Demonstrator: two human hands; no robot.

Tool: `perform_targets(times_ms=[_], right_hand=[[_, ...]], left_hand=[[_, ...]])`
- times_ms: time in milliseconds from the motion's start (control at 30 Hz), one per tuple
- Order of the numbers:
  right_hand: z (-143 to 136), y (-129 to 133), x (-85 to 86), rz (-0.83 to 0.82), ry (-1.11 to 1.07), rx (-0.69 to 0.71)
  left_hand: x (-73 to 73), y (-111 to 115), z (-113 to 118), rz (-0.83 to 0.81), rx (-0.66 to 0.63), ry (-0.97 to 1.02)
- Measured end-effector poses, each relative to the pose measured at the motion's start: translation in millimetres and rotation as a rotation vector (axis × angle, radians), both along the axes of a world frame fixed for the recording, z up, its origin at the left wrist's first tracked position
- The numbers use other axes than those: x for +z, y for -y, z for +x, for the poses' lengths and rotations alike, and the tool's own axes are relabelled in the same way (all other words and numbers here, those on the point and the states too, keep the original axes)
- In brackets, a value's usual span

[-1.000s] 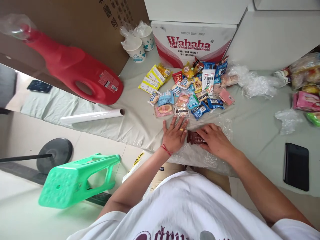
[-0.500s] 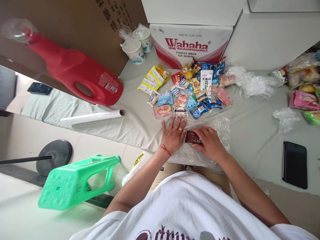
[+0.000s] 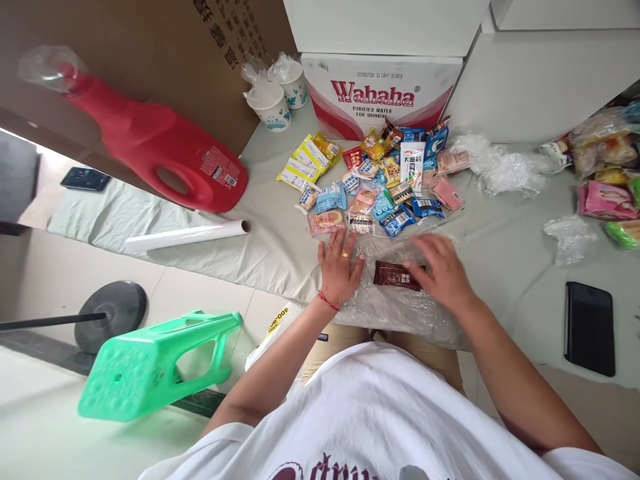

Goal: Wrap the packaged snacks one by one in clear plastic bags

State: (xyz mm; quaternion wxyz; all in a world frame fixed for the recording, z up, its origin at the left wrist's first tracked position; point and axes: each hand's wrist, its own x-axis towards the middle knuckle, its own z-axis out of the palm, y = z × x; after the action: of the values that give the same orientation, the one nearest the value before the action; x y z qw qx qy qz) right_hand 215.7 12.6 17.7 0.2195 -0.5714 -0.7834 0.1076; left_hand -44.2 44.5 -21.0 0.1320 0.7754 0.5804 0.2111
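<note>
My left hand point(image 3: 341, 268) lies flat with its fingers apart at the left edge of a sheet of clear plastic film point(image 3: 395, 308). Its fingertips reach the near side of a pile of small wrapped snacks point(image 3: 363, 201). On the film rests a dark brown snack packet point(image 3: 398, 275). My right hand point(image 3: 441, 270), slightly blurred, is at the packet's right end, fingers spread and not wrapped round it; whether a fingertip touches the packet I cannot tell. Yellow snack packets point(image 3: 306, 163) and a white snack packet point(image 3: 413, 163) lie in the pile beyond.
A Wahaha carton point(image 3: 383, 90) stands behind the pile, with paper cups point(image 3: 270, 107) to its left. The red jug point(image 3: 170, 143) and a white roll point(image 3: 187, 235) are left. Crumpled plastic point(image 3: 510, 167) and a black phone point(image 3: 590, 328) lie right. A green stool point(image 3: 155, 367) is at lower left.
My right hand has let go of the brown packet and moved right, its fingers spreading. More of the packet shows now. My left hand has shifted slightly left.
</note>
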Motion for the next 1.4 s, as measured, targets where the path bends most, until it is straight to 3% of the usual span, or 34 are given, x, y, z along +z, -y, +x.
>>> perform_targets(times_ms=[67,133,300,433,567,700,800,967,1033,1133,1267,1400], right_hand=[[16.2,-17.2,2.3,0.03,0.045,-0.143],[31.3,-36.4,0.3,0.012,0.089,-0.198],[54.7,-70.7,-9.1,-0.107,0.13,-0.175],[63.8,-71.5,-2.1,-0.145,0.186,-0.088],[65.2,-47.5,17.3,-0.07,0.145,0.007],[59.1,-3.8,29.0,-0.002,0.132,0.088],[56.4,29.4,20.9,-0.03,0.148,0.154],[62.4,68.0,-4.3,-0.089,0.134,0.241],[63.4,82.4,-7.3,-0.071,0.077,0.234],[54.2,107.7,-6.7,0.013,-0.011,0.163],[23.6,134.9,-15.5,0.094,0.025,0.212],[3.3,139.0,-27.1,0.051,0.068,0.183]], left_hand=[[2.4,-7.8,-1.6,0.041,0.019,0.045],[8.3,-19.0,0.7,0.091,-0.058,0.038],[25.2,-51.5,18.0,0.14,-0.393,-0.061],[28.8,-70.5,23.2,0.106,-0.509,-0.164],[38.4,-71.9,12.6,0.108,-0.559,-0.198],[52.2,-45.9,-6.2,0.17,-0.571,-0.184],[48.8,-18.0,-21.4,0.166,-0.661,-0.198],[28.0,10.4,-47.8,0.055,-0.834,-0.235],[28.2,12.7,-59.0,0.009,-0.848,-0.22],[39.8,12.0,-67.9,-0.001,-0.798,-0.129],[54.3,10.8,-47.5,-0.03,-0.768,-0.018],[48.8,7.7,-9.2,-0.212,-0.769,-0.238]])
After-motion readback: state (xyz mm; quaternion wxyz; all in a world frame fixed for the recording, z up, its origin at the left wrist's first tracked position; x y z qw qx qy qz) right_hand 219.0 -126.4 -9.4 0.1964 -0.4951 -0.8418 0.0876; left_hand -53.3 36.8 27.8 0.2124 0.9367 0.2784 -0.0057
